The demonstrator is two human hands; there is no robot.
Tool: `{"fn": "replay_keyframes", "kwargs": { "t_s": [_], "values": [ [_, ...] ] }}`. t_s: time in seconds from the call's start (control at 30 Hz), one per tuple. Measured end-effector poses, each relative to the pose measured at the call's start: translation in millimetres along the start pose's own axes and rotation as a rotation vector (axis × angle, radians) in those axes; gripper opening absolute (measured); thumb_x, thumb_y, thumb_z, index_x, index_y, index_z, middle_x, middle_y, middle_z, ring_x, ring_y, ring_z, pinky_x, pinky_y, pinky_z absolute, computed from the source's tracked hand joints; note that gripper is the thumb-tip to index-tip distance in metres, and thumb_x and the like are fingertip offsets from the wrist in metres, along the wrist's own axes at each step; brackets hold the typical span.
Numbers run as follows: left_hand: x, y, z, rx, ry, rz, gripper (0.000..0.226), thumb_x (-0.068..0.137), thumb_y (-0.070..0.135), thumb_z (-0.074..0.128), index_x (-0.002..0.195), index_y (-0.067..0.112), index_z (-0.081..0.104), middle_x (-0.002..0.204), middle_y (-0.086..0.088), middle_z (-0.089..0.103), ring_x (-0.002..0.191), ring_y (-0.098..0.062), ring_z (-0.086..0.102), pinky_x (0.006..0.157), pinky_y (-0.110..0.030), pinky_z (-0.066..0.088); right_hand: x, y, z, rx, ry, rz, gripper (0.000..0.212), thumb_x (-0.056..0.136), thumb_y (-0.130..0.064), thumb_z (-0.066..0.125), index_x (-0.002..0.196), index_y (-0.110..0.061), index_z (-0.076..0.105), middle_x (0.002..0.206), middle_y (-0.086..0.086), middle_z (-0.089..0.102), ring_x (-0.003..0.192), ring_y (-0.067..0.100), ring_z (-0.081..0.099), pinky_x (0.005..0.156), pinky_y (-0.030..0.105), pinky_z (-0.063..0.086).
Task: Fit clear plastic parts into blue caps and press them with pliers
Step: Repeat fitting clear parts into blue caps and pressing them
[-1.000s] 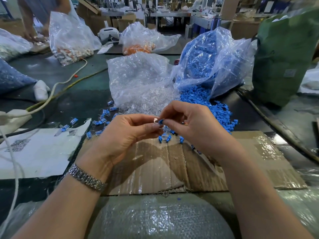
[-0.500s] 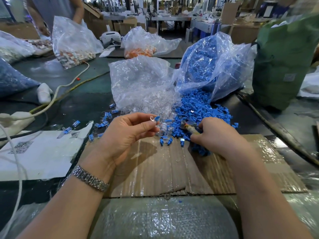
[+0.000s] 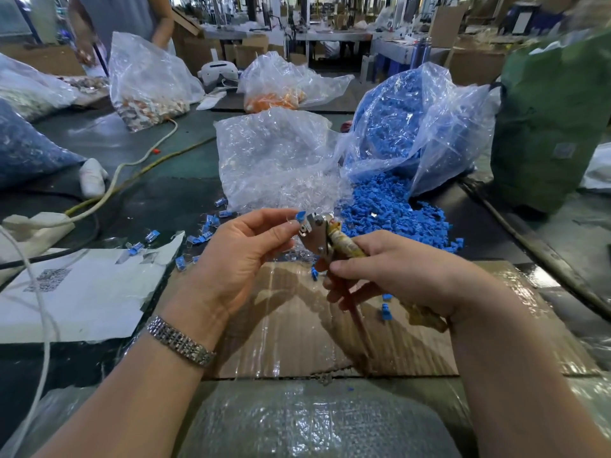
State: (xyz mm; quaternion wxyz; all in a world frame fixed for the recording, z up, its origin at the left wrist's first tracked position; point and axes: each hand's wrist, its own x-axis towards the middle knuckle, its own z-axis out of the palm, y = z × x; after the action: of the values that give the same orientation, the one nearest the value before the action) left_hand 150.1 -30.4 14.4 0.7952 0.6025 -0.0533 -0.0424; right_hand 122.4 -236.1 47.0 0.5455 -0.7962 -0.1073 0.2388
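My left hand (image 3: pixel 244 256) pinches a small blue cap (image 3: pixel 301 215) with a clear part between thumb and forefinger, held above the cardboard sheet (image 3: pixel 297 332). My right hand (image 3: pixel 400 276) grips the worn handles of the pliers (image 3: pixel 319 236), whose metal jaws sit right against the cap. Behind them a clear bag spills clear plastic parts (image 3: pixel 297 190), and a blue bag spills a heap of blue caps (image 3: pixel 393 213). Several finished blue-and-clear pieces (image 3: pixel 145 242) lie scattered to the left.
White paper (image 3: pixel 82 292) and cables (image 3: pixel 139 166) cover the left of the table. A green sack (image 3: pixel 549 127) stands at the right, and more bags stand behind. Bubble wrap (image 3: pixel 297 424) lies at the near edge. Another person (image 3: pixel 122 21) stands far left.
My right hand dropped to the table, picked up the pliers and brought their jaws up to the cap. My left hand kept holding the cap and rose slightly.
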Motion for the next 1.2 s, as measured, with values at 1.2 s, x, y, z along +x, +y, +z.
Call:
{"fn": "replay_keyframes", "kwargs": {
  "t_s": [1.2],
  "values": [
    [2, -22, -3, 1.355, 0.002, 0.407, 0.027, 0.094, 0.019, 0.061, 0.118, 0.027, 0.070, 0.102, 0.008, 0.054, 0.103, -0.011, 0.048, 0.099, -0.035, 0.041, 13, 23, -27, -0.921, 0.574, 0.312, 0.035, 0.086, -0.042, 0.070, 0.101, -0.014, 0.053, 0.108, 0.010, 0.056, 0.099, 0.032, 0.056, 0.085, 0.044, 0.050]
  ]
}}
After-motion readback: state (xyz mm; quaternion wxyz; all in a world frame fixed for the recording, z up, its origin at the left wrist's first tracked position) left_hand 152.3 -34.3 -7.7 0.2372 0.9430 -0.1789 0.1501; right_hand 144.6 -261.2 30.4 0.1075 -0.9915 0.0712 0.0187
